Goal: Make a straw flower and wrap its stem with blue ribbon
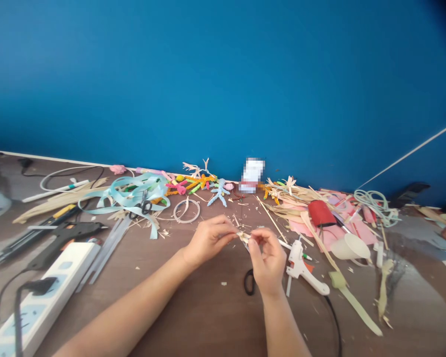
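Pinching a pale piece, left hand and right hand are working close together! A white glue gun is lying beside the right.

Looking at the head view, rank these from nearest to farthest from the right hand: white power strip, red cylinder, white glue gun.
1. White glue gun: just right of the right hand.
2. Red cylinder: farther right and higher in the picture.
3. White power strip: far left.
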`<action>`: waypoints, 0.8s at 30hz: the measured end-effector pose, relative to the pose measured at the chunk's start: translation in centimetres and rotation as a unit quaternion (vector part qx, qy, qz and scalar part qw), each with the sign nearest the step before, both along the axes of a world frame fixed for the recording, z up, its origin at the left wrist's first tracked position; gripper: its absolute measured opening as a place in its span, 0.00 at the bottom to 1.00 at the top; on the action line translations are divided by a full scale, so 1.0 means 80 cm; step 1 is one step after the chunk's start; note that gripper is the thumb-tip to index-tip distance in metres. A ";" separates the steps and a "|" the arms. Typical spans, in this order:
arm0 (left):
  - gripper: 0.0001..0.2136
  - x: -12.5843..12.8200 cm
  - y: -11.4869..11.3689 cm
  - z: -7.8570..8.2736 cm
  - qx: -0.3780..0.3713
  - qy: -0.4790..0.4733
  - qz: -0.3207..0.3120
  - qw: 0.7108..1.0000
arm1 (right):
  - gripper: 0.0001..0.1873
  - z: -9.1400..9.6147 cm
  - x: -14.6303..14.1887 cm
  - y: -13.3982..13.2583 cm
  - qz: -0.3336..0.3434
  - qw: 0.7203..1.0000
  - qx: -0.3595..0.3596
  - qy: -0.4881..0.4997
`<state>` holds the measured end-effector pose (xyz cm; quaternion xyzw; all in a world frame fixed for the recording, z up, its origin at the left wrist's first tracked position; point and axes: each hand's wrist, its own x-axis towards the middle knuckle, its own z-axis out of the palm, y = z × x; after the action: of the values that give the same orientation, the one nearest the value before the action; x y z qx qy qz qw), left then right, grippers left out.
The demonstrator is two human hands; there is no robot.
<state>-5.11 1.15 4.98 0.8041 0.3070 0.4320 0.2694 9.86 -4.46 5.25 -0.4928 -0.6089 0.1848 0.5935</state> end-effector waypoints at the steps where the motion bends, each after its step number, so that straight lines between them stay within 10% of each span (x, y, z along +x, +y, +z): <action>1: 0.09 0.000 0.000 0.000 0.004 0.008 -0.002 1.000 | 0.05 0.000 0.001 0.001 0.003 1.000 -0.013 -0.001; 12: 0.06 0.007 0.001 0.000 -0.133 -0.076 0.008 0.988 | 0.07 -0.001 0.002 0.002 -0.035 0.996 -0.037 0.073; 19: 0.11 0.005 0.013 0.006 -0.396 -0.357 0.092 0.841 | 0.05 -0.009 -0.009 0.005 0.033 0.986 -0.117 -0.111; 24: 0.12 0.005 0.012 0.010 -0.444 -0.388 0.086 0.803 | 0.07 -0.016 -0.023 0.008 0.033 0.979 -0.128 -0.153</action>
<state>-4.71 2.10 5.79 0.3323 0.4026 0.5459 0.6553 8.00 -3.82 3.95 -0.5663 -0.6799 0.2032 0.4192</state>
